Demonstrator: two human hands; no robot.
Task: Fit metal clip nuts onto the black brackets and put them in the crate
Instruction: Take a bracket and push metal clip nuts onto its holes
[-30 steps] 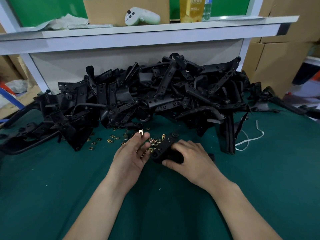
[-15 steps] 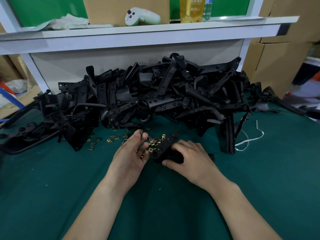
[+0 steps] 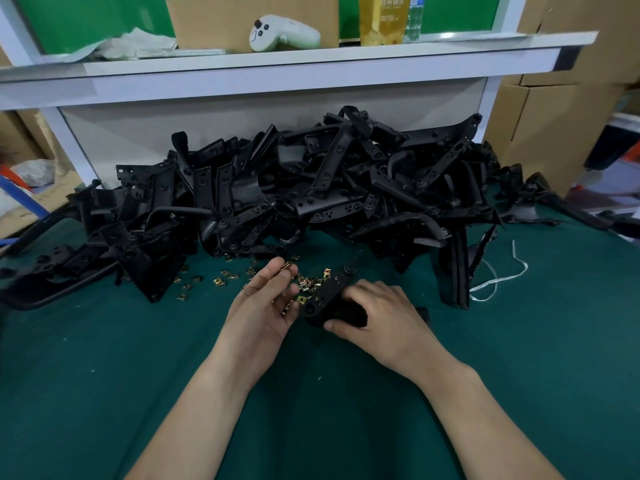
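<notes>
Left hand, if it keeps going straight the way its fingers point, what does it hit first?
Probably the front edge of the heap of black brackets. The left hand, pinching a clip nut, points up and away over a few loose clip nuts; depth is hard to judge.

Even bright light, soft shadows, edges bowed and blurred

— What covers the worktop [image 3: 104, 375]?
— Matt green cloth, slightly fuzzy.
— And the brackets [image 3: 311, 188]?
— Black plastic with a dull sheen; the clip nuts [image 3: 218, 280] are shiny brass-coloured metal, the box [image 3: 540, 133] plain cardboard
</notes>
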